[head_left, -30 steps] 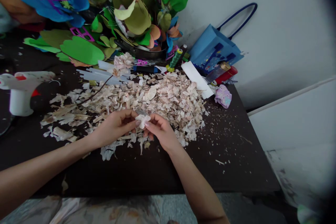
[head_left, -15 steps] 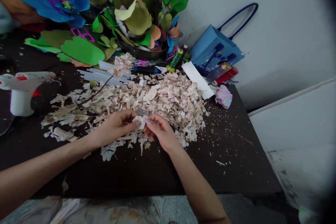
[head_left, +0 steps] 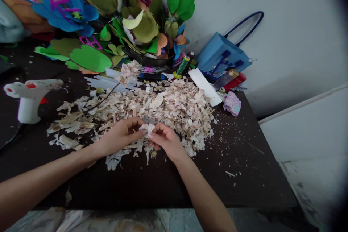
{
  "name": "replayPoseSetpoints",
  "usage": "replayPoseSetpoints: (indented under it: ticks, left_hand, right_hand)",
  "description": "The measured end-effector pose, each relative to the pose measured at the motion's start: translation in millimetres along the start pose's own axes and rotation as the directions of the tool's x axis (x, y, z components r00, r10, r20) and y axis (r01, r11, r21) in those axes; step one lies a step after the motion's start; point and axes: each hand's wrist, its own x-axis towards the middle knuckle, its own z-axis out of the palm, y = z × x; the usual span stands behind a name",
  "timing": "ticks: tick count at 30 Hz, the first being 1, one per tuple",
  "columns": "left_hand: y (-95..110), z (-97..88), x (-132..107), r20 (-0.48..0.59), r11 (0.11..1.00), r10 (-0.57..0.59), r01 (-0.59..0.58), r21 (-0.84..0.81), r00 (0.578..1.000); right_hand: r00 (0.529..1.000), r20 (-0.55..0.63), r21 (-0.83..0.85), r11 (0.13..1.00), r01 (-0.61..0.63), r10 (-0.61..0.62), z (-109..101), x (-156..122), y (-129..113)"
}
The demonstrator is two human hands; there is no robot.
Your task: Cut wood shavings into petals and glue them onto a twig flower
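White petal piece (head_left: 147,127) is located over the near part of the petal pile (head_left: 187,103), gripped between the fingertips of 2 hands: left hand (head_left: 119,136) and right hand (head_left: 169,142). Dark bench (head_left: 252,181) carries the pile; loose flecks are scattered across its right section. White glue gun (head_left: 29,107) rests at the left. Artificial flowers (head_left: 91,58) occupy the far left. Blue bag (head_left: 221,52) stands far right, beside the pale wall (head_left: 293,43). Gray floor (head_left: 181,219) is visible below the bench's near edge.
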Motion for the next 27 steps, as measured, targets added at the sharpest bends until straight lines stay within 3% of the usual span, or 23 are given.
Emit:
replayPoseSetpoints:
  ticks: [10,19,27]
  left_hand:
    - [-1.9,2.5,-2.3,-0.052,0.997,0.035,-0.031,0.077,0.998]
    - [-0.8,4.7,-3.6,-0.113,0.988,0.05,-0.033,0.148,0.992]
    - [-5.1,5.7,-4.5,-0.097,0.986,0.033,-0.017,0.164,0.995]
  right_hand:
    - [0.997,-0.061,0.016,0.999,0.037,-0.036,1.7,1.5,1.7]
    - [0.99,-0.093,-0.119,0.989,0.09,-0.102,2.1,0.1,3.2]
    - [0.983,-0.112,-0.17,0.977,0.128,-0.148,1.8,0.3,5.8]
